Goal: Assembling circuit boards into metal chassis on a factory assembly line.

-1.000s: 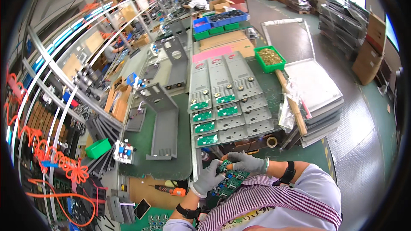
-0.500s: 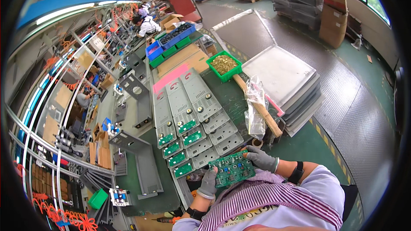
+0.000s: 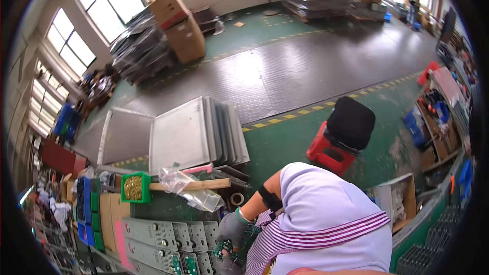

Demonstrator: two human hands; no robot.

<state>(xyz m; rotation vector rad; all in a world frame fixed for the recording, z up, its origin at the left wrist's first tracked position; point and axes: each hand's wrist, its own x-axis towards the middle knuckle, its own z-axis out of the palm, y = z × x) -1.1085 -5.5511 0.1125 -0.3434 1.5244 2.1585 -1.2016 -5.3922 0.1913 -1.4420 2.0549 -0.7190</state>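
Near the lower edge, my right hand (image 3: 233, 228) in a grey glove is closed on a green circuit board (image 3: 250, 234), which is partly hidden by the hand and the striped apron. My left hand (image 3: 229, 266), also gloved, is just below, with its fingers at a green board part (image 3: 222, 247). Whether both green parts belong to one board I cannot tell. Left of my hands lie rows of grey metal panels (image 3: 144, 231), some carrying small green circuit boards (image 3: 191, 265).
A green bin of brass-coloured small parts (image 3: 145, 193) stands by a wooden stick (image 3: 219, 184) and clear plastic bag (image 3: 206, 201). Beyond are stacked trays (image 3: 178, 135). A tape roll (image 3: 237, 199) lies near my right arm. Behind me stands a red stool with black cushion (image 3: 351, 122).
My view has swung far to the right, bringing the floor and stool in. The circuit board, held flat between both hands before, is now mostly covered, and my hands are closer together.
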